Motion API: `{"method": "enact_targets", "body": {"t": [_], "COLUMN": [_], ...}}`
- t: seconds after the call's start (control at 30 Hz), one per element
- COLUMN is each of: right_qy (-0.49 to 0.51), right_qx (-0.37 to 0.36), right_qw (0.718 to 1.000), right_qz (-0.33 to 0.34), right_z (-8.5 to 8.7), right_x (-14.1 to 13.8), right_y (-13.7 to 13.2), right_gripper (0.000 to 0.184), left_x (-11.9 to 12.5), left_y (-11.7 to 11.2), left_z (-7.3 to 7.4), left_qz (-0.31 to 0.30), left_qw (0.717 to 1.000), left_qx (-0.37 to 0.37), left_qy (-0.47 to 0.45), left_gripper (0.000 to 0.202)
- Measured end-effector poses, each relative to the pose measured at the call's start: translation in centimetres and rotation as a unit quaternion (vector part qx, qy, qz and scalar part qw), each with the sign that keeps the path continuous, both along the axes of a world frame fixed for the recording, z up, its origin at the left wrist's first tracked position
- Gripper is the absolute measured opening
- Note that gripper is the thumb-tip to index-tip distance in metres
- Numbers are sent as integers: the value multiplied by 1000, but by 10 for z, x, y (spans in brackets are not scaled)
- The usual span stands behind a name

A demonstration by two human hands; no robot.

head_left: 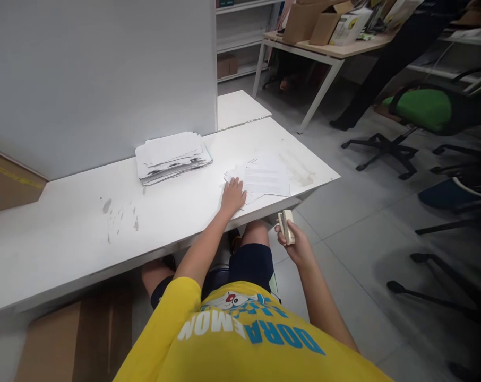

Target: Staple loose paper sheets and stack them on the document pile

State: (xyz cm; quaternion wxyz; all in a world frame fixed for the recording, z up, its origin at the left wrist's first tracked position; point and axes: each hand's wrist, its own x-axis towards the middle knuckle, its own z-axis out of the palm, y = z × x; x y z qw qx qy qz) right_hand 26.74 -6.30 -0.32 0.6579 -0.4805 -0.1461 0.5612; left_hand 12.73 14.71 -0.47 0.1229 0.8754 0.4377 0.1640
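Note:
My left hand (234, 197) lies palm down with fingers stretched out, resting at the left edge of some loose printed papers (267, 178). These sheets overlap unevenly near the front edge of the white table (177, 207). Off the table's front edge, my right hand (300, 245) has its fingers wrapped round a cream-coloured stapler (287, 225), held in the air. A thick stack of papers (172, 154) with ragged edges sits farther left, against the grey partition.
A cardboard box (11, 183) stands at the table's left end, and another cardboard box (53, 339) is underneath. The grey partition (105, 79) rises behind. At right are a green chair (423, 109), a wooden-topped desk (344, 49) with boxes, and a person's leg (387, 69).

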Motion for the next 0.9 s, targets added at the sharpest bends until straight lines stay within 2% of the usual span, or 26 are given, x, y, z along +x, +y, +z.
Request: {"method": "enact_targets", "body": {"t": [0.13,0.3,0.4,0.5,0.6,0.7,0.77,0.8,0.9], "right_qy": [25,-7,-30,-32,-6,59,105,119,115], "right_qx": [-9,-7,11,21,22,31,46,57,105], "right_qw": [999,999,998,991,981,975,973,973,973], "right_qz": [32,36,60,126,195,210,199,191,171], "right_z": [-8,-1,10,20,24,21,18,16,15], "right_x": [-13,-25,-29,-36,-53,-80,-104,-118,-159], "right_y": [10,18,17,16,22,34,44,48,54], "right_gripper": [43,46,45,41,38,36,36,38,50], "left_x": [-4,-18,-51,-98,-143,-173,-182,-184,-181], "left_y": [-3,-12,-32,-56,-75,-88,-96,-102,-120], "left_z": [-9,1,5,4,-1,-6,-7,-5,7], "left_qz": [-43,-112,-109,-54,-31,6,40,49,15], "left_qw": [995,972,954,953,958,975,982,983,985], "left_qx": [90,203,263,282,277,219,176,158,75], "left_qy": [27,-39,-91,-94,-64,-37,-55,-78,-154], "left_gripper": [30,22,21,24,22,21,22,28,54]}}
